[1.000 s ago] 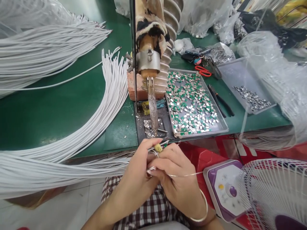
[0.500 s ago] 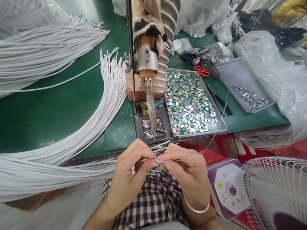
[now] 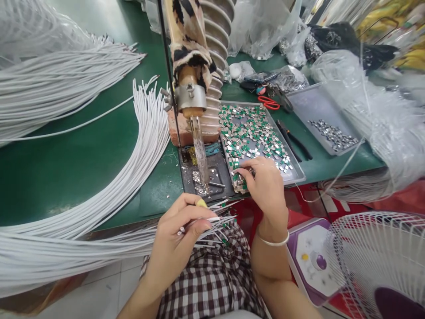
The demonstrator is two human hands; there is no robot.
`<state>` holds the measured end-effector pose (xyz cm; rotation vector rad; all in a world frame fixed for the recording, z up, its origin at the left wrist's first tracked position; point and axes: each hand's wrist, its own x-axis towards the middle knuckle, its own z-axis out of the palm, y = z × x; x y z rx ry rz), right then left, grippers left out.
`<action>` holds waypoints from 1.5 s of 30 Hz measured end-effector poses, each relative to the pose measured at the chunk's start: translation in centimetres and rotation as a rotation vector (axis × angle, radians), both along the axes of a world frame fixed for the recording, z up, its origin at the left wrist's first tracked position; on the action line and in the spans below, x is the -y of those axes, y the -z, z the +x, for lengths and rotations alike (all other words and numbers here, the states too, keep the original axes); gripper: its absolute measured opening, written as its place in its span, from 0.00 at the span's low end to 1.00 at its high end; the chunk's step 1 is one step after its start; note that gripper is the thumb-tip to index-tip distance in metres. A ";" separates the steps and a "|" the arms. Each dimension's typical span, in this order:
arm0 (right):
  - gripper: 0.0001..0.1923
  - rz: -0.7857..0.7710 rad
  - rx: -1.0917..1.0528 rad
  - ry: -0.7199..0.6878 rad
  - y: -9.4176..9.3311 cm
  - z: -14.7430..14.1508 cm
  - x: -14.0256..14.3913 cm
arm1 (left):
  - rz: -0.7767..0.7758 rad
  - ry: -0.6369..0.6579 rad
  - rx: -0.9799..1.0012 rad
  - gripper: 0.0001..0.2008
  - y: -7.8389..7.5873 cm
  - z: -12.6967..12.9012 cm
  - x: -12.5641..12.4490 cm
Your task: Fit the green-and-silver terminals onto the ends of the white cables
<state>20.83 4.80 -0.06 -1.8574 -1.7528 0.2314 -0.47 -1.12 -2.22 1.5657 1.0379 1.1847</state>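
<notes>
On the green surface (image 3: 66, 177), red-handled scissors (image 3: 268, 103) lie at two o'clock and black-handled pliers (image 3: 301, 146) at three, with a brick (image 3: 184, 135) at ten. A ribbed hose (image 3: 217, 26) hangs at twelve, clear plastic bags (image 3: 255, 31) at one. At four o'clock, past the near edge, a caged fan (image 3: 368, 248) overlaps a white-and-purple base (image 3: 317, 281).

On the table (image 3: 56, 177), a wire bundle (image 3: 151, 133) lay left of the soldering iron (image 3: 199, 153); right of it sat a tray (image 3: 297, 180) holding small parts (image 3: 244, 124), then pliers (image 3: 300, 146), then a second tray (image 3: 308, 106).
</notes>
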 end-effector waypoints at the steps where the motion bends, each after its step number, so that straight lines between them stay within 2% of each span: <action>1: 0.04 -0.011 0.017 0.002 0.2 0.3 -0.6 | -0.010 -0.006 0.003 0.08 0.2 0.1 0.0; 4: 0.08 0.006 -0.002 0.002 0.6 0.6 -1.3 | -0.045 -0.028 0.015 0.09 0.5 0.3 -0.2; 11: 0.07 0.137 -0.126 0.055 0.2 0.5 0.1 | -0.116 -0.045 0.052 0.09 0.8 0.2 0.0; 13: 0.07 0.166 -0.179 0.028 -0.3 0.4 0.6 | -0.119 -0.070 0.054 0.08 0.7 0.3 0.0; 15: 0.07 0.141 -0.215 -0.120 -0.9 0.2 1.4 | -0.110 -0.118 0.060 0.08 0.5 0.5 -0.1; 18: 0.08 0.020 -0.225 -0.501 -1.8 -1.0 3.2 | -0.079 -0.177 0.031 0.08 0.0 1.1 -0.4; 20: 0.08 0.029 -0.299 -0.580 -1.9 -2.2 4.4 | -0.068 -0.180 -0.014 0.07 -0.1 1.5 -0.5; 24: 0.06 0.105 -0.569 -0.523 -1.0 -4.2 6.2 | -0.086 -0.154 -0.035 0.07 -0.2 2.0 -0.5; 27: 0.09 0.146 -0.693 -0.434 -0.3 -4.4 6.7 | -0.106 -0.176 -0.019 0.07 -0.4 1.8 -0.3; 29: 0.09 0.128 -0.701 -0.389 -0.3 -4.0 6.8 | -0.120 -0.204 -0.001 0.07 -0.5 1.6 -0.2; 34: 0.05 0.039 -0.584 -0.459 -0.7 -3.9 6.7 | -0.103 -0.201 0.009 0.08 -0.8 1.6 0.0; 38: 0.06 0.107 -0.726 -0.429 -0.5 -5.0 7.2 | -0.105 -0.175 -0.015 0.08 -0.9 1.7 0.1; 42: 0.06 0.064 -0.905 -0.362 -0.3 -5.4 7.4 | -0.126 -0.201 0.030 0.08 -1.0 1.5 0.0; 45: 0.06 0.065 -0.942 -0.315 -0.3 -5.3 7.0 | -0.170 -0.185 0.081 0.09 -1.1 1.3 0.0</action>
